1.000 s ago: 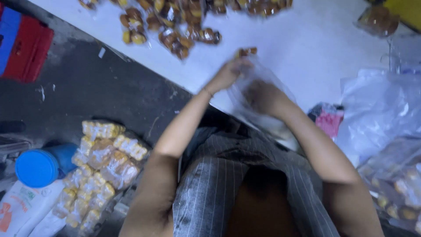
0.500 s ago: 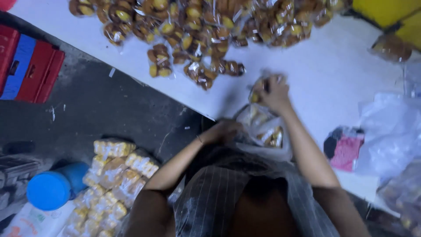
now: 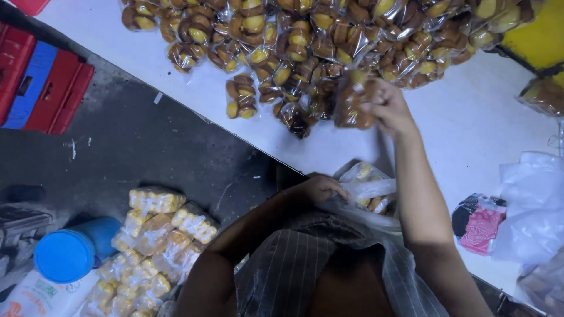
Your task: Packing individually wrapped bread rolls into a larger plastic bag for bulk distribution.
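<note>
Gripping the mouth of a large clear plastic bag (image 3: 367, 196) at the lower centre of the frame, the left hand (image 3: 320, 189) has its fingers closed on the gathered film, just at the near edge of the white table (image 3: 470, 123). A few wrapped pastries show through the bag beside that hand. The person's striped garment (image 3: 305, 264) fills the bottom centre. To the lower left, on the dark floor (image 3: 153, 152), lies a stack of filled pastry bags (image 3: 155, 235) next to a blue-lidded container (image 3: 67, 255). At the lower right of the frame a pink and black cloth (image 3: 479, 223) rests on the table beside crumpled white plastic (image 3: 531, 205).

Higher up, right of centre, the right hand (image 3: 390, 108) is clamped on a small clear packet of brown and yellow pastries (image 3: 352, 105), fingers pinching its right edge, held at the near fringe of the pile of pastry packets (image 3: 305, 41) that spreads across the top of the frame. Red and blue crates (image 3: 41, 88) stand at the upper left, and a yellow object (image 3: 537, 35) sits in the upper right corner.
</note>
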